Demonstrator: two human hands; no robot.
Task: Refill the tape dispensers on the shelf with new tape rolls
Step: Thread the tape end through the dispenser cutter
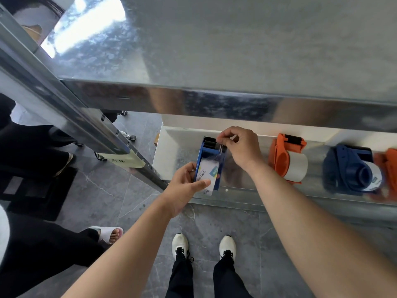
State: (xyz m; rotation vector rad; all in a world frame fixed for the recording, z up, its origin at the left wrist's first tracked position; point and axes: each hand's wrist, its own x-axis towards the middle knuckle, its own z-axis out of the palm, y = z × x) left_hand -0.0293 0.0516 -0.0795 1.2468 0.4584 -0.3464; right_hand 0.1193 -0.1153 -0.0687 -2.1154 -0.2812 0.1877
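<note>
A blue tape dispenser lies on the lower metal shelf with a white tape roll seated in it. My left hand grips the roll and the dispenser's near end. My right hand pinches the clear loose end of the tape at the dispenser's black cutter end. To the right lies an orange dispenser holding a pale roll, then a dark blue dispenser with a white roll, and another orange one at the frame's edge.
An upper galvanized shelf overhangs the lower one. A slanted metal upright runs down on the left. Two people's legs stand at the left on the grey tiled floor. My own white shoes are below.
</note>
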